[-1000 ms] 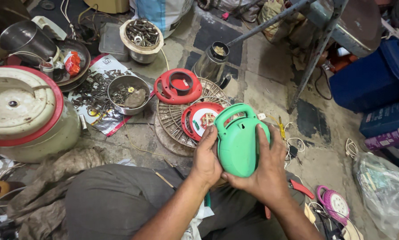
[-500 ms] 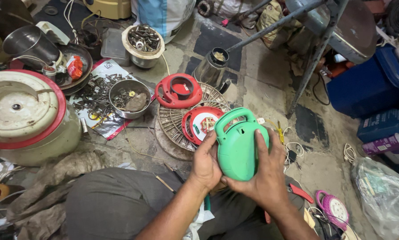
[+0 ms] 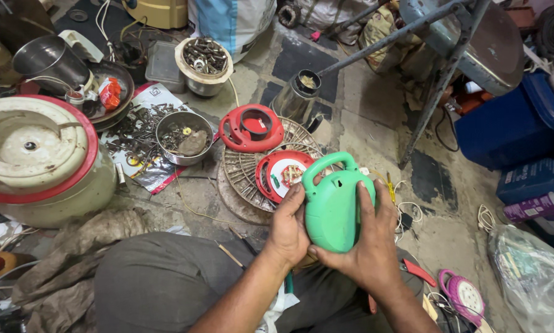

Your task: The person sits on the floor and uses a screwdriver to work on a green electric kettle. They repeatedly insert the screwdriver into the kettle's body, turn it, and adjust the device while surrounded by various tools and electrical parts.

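A green plastic casing with a handle loop (image 3: 334, 203) is held upright over my lap in both hands. My left hand (image 3: 287, 228) grips its left side, thumb on the edge. My right hand (image 3: 368, 246) wraps its right side and bottom, fingers spread over the back. Just beyond it lie a red and white round casing half (image 3: 280, 174) and a red casing with a handle (image 3: 251, 127), both resting on a round wire fan grille (image 3: 243, 169).
A steel bowl of small parts (image 3: 184, 137) and scattered screws on a sheet sit left of the grille. A large cream and red cooker body (image 3: 36, 160) stands far left. A steel jug (image 3: 297, 98), a metal stand (image 3: 440, 80) and blue boxes (image 3: 511, 132) are behind and right.
The green casing has stayed in both hands, shifting only slightly. The view has drifted a little.
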